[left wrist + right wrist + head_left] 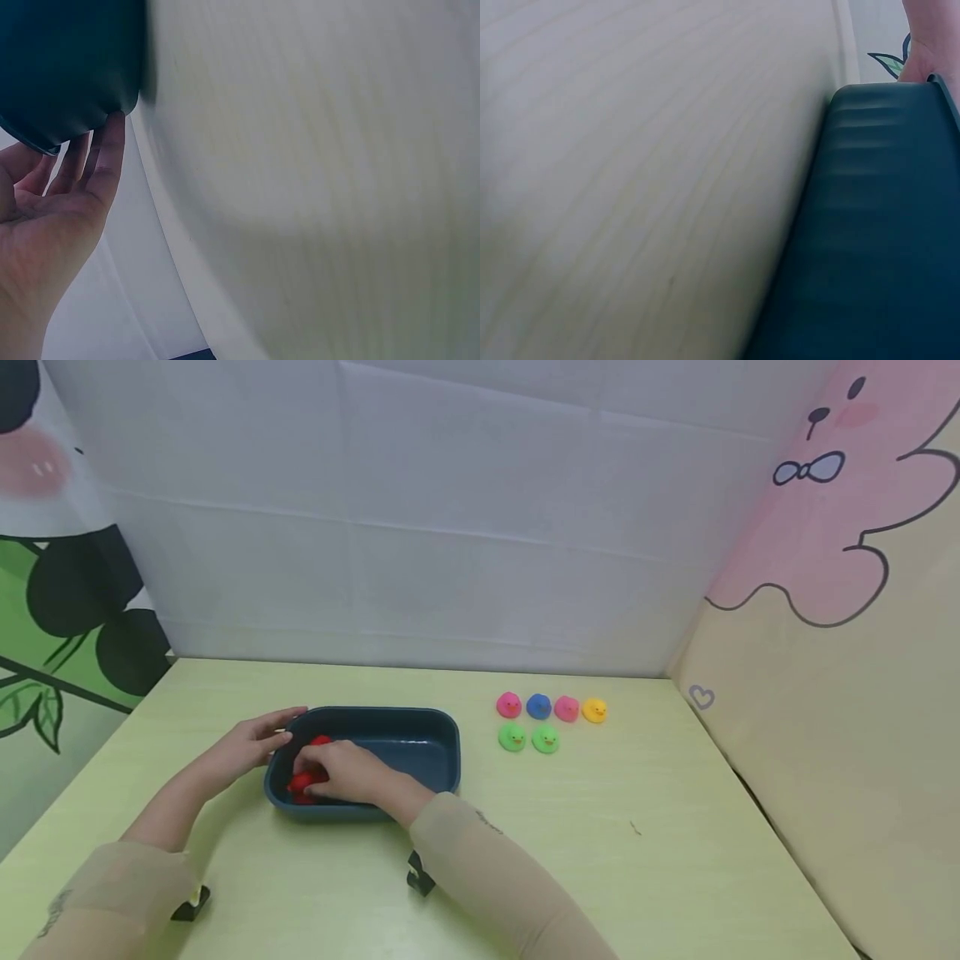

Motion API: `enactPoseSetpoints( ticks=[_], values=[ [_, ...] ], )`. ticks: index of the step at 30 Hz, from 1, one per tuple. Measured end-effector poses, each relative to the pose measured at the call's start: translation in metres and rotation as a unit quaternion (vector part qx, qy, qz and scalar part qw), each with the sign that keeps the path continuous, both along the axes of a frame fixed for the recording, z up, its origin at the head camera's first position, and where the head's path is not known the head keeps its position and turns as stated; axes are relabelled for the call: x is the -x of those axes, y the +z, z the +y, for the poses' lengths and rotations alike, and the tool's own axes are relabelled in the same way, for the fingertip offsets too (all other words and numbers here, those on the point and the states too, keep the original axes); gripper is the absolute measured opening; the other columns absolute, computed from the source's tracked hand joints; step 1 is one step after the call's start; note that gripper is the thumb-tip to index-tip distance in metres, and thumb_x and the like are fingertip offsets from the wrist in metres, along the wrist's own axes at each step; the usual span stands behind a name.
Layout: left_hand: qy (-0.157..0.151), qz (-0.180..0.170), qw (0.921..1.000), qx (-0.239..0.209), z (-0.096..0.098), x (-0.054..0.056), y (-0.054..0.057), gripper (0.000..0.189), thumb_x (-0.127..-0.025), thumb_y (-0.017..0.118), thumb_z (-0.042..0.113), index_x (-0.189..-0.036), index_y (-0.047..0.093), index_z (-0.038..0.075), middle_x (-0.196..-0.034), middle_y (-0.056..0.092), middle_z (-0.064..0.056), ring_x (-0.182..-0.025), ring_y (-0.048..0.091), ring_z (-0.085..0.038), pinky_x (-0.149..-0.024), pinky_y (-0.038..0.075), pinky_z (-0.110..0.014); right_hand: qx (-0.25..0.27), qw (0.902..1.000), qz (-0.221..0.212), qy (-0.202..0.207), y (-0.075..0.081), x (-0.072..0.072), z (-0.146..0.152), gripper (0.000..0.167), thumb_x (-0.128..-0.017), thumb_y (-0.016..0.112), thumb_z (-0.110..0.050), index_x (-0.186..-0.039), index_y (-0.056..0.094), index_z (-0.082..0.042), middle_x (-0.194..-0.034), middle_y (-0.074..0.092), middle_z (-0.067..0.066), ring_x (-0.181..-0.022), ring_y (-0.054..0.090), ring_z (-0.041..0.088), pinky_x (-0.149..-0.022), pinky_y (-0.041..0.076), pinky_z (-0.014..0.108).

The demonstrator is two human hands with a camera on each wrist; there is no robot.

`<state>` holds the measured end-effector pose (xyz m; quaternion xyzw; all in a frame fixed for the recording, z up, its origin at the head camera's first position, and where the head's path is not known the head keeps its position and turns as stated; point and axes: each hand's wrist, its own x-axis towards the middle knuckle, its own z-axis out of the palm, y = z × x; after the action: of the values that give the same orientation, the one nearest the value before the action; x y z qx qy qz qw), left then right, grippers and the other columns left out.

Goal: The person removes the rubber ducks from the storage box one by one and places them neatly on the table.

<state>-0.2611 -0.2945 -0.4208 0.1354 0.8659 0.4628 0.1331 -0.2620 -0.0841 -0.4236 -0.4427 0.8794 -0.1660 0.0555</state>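
Observation:
A dark blue-green rectangular bin (420, 718) sits on the table. At its left end, my left hand (243, 745) rests its extended fingers against the outer wall and rim; the left wrist view shows the fingertips (114, 127) along the bin's side. My right hand (347, 772) reaches over the near rim into the bin's left half. Its thumb and fingers pinch a red toy duck (302, 783), partly covered by the hand. More red (321, 740) shows just behind those fingers. In the right wrist view only the bin's long outer wall (885, 225) appears, and the right hand is hidden.
Right of the bin stand small rubber ducks in two rows: pink ones (508, 705), a blue one (538, 706), a yellow one (595, 710) and, nearer, two green ones (512, 737). A white cloth wall (465, 527) closes the back; a printed panel (847, 710) borders the right.

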Motion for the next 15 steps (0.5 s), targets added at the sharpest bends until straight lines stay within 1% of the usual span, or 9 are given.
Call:
enactPoseSetpoints(
  ticks=[8, 15],
  values=[
    [0.000, -0.002, 1.0000, 0.001, 0.000, 0.000, -0.001, 0.056, -0.102, 0.040, 0.032, -0.151, 0.021, 0.012, -0.149, 0.025, -0.028, -0.131, 0.032, -0.050, -0.093, 0.046, -0.055, 0.000, 0.9999, -0.010, 0.008, 0.004, -0.001, 0.004, 0.025, -0.086, 0.069, -0.025, -0.110, 0.061, -0.022, -0.096, 0.061, -0.015, -0.083, 0.051, -0.005, -0.076, 0.039, 0.004],
    [0.004, -0.003, 1.0000, 0.005, 0.000, 0.001, 0.000, 0.056, -0.102, 0.041, 0.031, -0.151, 0.022, 0.011, -0.149, 0.024, -0.029, -0.132, 0.030, -0.050, -0.093, 0.046, -0.055, 0.006, 0.9997, -0.022, 0.011, 0.009, 0.003, 0.015, 0.025, -0.086, 0.069, -0.024, -0.110, 0.061, -0.021, -0.095, 0.062, -0.015, -0.082, 0.051, -0.004, -0.076, 0.039, 0.003]
  ],
)
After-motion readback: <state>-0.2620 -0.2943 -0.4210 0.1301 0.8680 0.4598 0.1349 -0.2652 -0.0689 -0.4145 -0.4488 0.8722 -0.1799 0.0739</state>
